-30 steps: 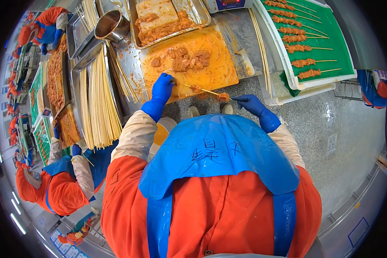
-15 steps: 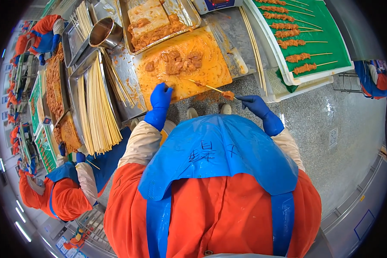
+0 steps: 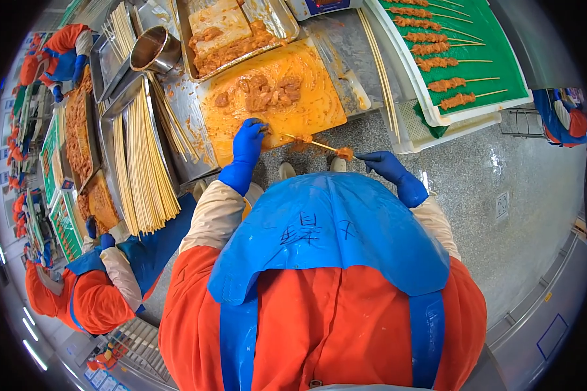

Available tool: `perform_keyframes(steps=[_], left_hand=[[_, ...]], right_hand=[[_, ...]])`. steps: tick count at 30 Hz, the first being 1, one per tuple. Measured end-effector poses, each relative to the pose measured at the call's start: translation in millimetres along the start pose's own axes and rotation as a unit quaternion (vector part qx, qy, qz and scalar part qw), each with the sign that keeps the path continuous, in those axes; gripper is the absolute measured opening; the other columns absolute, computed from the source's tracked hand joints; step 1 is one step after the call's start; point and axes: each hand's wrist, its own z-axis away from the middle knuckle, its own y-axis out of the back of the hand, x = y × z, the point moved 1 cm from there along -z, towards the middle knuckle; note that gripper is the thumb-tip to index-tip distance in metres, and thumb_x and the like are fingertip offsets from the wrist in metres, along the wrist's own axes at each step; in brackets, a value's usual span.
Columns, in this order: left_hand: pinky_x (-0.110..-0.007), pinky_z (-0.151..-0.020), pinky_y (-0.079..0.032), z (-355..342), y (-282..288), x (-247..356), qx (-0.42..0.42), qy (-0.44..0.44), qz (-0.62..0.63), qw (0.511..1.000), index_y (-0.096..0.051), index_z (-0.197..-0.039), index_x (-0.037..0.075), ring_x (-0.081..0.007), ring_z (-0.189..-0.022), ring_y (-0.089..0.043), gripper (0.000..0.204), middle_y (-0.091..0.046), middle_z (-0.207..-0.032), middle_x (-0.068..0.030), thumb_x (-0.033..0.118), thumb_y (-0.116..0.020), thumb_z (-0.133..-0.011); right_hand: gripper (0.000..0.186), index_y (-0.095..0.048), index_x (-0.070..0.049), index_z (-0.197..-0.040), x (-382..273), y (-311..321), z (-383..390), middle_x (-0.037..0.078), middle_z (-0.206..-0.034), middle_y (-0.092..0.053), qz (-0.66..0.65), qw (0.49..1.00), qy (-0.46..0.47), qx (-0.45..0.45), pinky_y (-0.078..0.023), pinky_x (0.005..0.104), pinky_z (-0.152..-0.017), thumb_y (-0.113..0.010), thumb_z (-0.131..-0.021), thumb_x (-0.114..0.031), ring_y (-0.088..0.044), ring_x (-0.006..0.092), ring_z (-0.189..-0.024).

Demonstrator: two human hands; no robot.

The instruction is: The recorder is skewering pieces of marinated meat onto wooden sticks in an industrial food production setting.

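My right hand (image 3: 388,169), in a blue glove, is closed on one end of a bamboo skewer (image 3: 322,145). A chunk of raw meat (image 3: 344,153) is threaded near that hand, and smaller meat (image 3: 301,138) sits toward the tip. The skewer points left, past the near edge of an orange-stained cutting board (image 3: 313,78). My left hand (image 3: 246,144), also blue-gloved, is pinched over the board's near edge, just left of the tip. Something small at its fingertips is too unclear to name. Several loose meat pieces (image 3: 267,94) lie on the board.
Behind the board stands a metal tray of marinated meat (image 3: 287,16). Left are a metal pot (image 3: 156,52) and a metal tray (image 3: 119,112) of bare skewers. A white-rimmed green tray (image 3: 496,65) at right holds finished skewers. A co-worker (image 3: 104,293) works at lower left.
The skewer and my right hand have come slightly nearer to me, its tip lower against the board. My left fingertips have moved up and closer to the tip. The whole view has shifted a little.
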Motion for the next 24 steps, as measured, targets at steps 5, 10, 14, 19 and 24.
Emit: perform_keyframes(steps=[5,10,14,19,24], left_hand=[[-0.041,-0.098,-0.061,-1.2,-3.9,14.9,-0.063,0.033,-0.006,0.997,-0.085,-0.115,0.007,-0.0371,-0.111,-0.077,0.023,-0.076,-0.120,-0.0140,0.006,-0.087,-0.092],[-0.042,-0.095,-0.061,0.7,-1.9,7.2,-0.080,0.027,-0.022,0.996,-0.083,-0.113,0.006,-0.0381,-0.109,-0.076,0.023,-0.075,-0.117,-0.0147,0.004,-0.086,-0.091],[-0.043,-0.095,-0.060,-5.8,4.2,14.8,-0.139,-0.002,0.020,0.990,-0.081,-0.111,0.006,-0.0402,-0.109,-0.074,0.022,-0.073,-0.116,-0.0149,0.002,-0.083,-0.089],[-0.044,-0.094,-0.060,-7.1,3.3,14.5,-0.150,-0.034,-0.018,0.988,-0.081,-0.110,0.007,-0.0404,-0.109,-0.074,0.021,-0.073,-0.116,-0.0146,0.002,-0.083,-0.089],[-0.046,-0.090,-0.061,-5.8,10.7,8.7,-0.106,-0.022,0.020,0.994,-0.083,-0.109,0.009,-0.0418,-0.102,-0.074,0.017,-0.074,-0.110,-0.0153,0.006,-0.080,-0.092]], right_hand=[[0.045,-0.081,-0.019,-0.152,15.5,-7.5,-10.8,0.003,-0.095,-0.081,-0.002,1.000,0.002,0.007,-0.058,0.0309,-0.083,-0.071,-0.110,-0.006,-0.070,0.0098,-0.087],[0.044,-0.081,-0.017,-0.151,24.3,-12.9,-23.5,0.003,-0.095,-0.082,-0.018,1.000,0.020,-0.007,-0.059,0.0319,-0.086,-0.071,-0.109,-0.005,-0.071,0.0109,-0.087],[0.047,-0.082,-0.017,-0.150,21.5,0.7,-29.5,0.005,-0.095,-0.082,0.003,1.000,0.024,-0.008,-0.060,0.0326,-0.086,-0.071,-0.107,-0.002,-0.072,0.0116,-0.087],[0.045,-0.084,-0.020,-0.147,-23.7,1.9,-37.2,0.006,-0.103,-0.084,0.064,0.996,0.014,-0.052,-0.062,0.0333,-0.087,-0.071,-0.107,-0.004,-0.072,0.0123,-0.088],[0.052,-0.084,-0.017,-0.147,-51.7,-11.7,-14.8,0.007,-0.093,-0.083,0.059,0.998,0.031,0.000,-0.061,0.0332,-0.084,-0.067,-0.102,0.002,-0.072,0.0128,-0.084]])
